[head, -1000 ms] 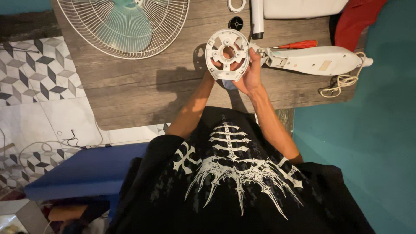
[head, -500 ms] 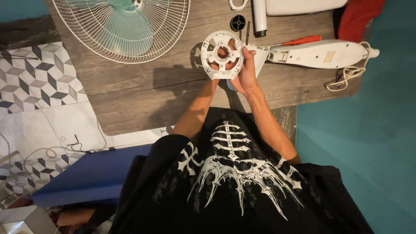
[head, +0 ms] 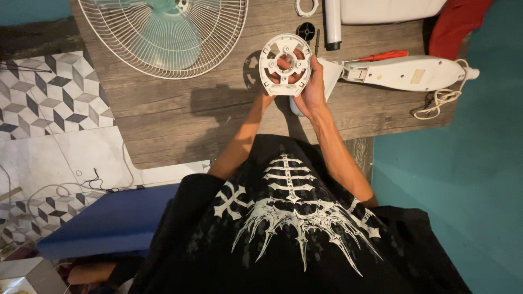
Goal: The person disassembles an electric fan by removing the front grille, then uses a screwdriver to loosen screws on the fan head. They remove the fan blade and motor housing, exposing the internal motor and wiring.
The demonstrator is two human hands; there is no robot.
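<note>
Two hands hold one white round hub (head: 285, 64) up over the wooden table (head: 180, 125), its open, spoked face turned toward the camera. The right hand (head: 313, 90) wraps the hub's right edge, thumb on the rim and fingers behind, closed firmly on it. The left hand (head: 265, 95) is mostly hidden behind the hub; it seems to support the lower left edge from beneath, and fingertips show through the middle opening, but its grip cannot be told for certain. The hub sits between both hands, right in front of the chest and just above them, with the right hand showing more hold on it. Being round, the hub has no long axis in the plane; its centre hole points up at the viewer. A pale blue-white part (head: 297, 106) peeks out below the right palm, touching it or close under it. Behind the hub lie one wire fan guard (head: 163, 32) with teal blades to the left, one long white fan body (head: 408, 73) to the right with its coiled cord (head: 438, 100), one red-handled screwdriver (head: 381, 55), one white tube (head: 332, 22), one small black cap (head: 306, 30) and one white ring (head: 306, 7).
</note>
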